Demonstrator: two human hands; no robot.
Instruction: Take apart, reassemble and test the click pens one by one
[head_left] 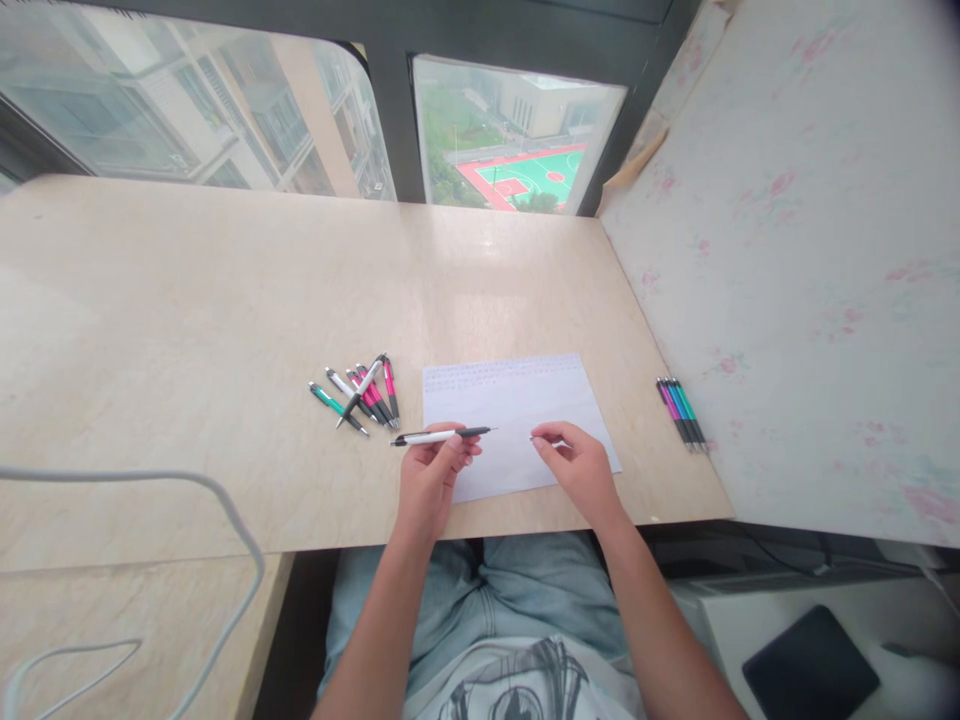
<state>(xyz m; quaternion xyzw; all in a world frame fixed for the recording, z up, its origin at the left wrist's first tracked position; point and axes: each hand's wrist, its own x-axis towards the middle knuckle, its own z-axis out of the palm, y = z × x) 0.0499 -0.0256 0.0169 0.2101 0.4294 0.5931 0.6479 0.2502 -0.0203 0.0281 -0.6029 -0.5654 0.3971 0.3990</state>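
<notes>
My left hand (431, 478) is closed around a white pen (429, 438) with a black grip, held level over the sheet. A thin tip sticks out of the pen's right end, pointing toward my other hand. My right hand (581, 465) is pinched above the right side of the paper, apart from the pen. A tiny dark bit shows at its fingertips, too small to name. Beneath both hands lies a white sheet of paper (510, 405) with rows of small writing along its top.
Left of the paper lies a loose pile of pens (367, 392) in green, white and pink. Several more pens (681, 413) line up side by side by the flowered wall (787, 280). A grey cable (217, 490) loops over the table's left part. Windows stand behind the table (225, 290).
</notes>
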